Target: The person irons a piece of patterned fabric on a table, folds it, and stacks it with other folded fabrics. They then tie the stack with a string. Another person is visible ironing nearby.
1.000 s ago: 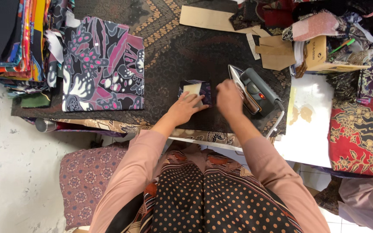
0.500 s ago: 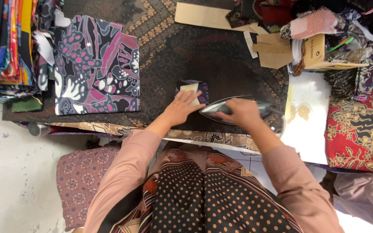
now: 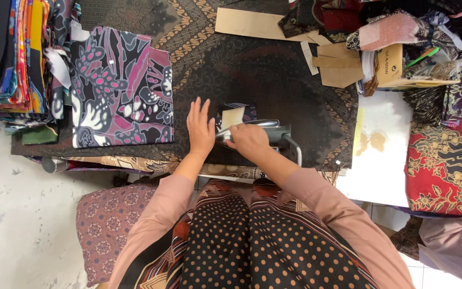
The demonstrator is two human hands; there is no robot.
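My right hand grips the handle of a clothes iron, whose metal soleplate presses on a small folded piece of dark patterned fabric with a cream card on it. My left hand lies flat, fingers spread, on the dark batik-covered table just left of that piece. A folded black, purple and white patterned fabric lies further left on the table.
Stacks of folded colourful cloth stand at the far left. Cardboard pieces, a small box and loose fabrics crowd the back right. A white scorched pad and red batik cloth lie to the right.
My right hand took the iron from its rest at the right and brought it left onto the small fabric piece. My left hand slid off the piece to its left side.
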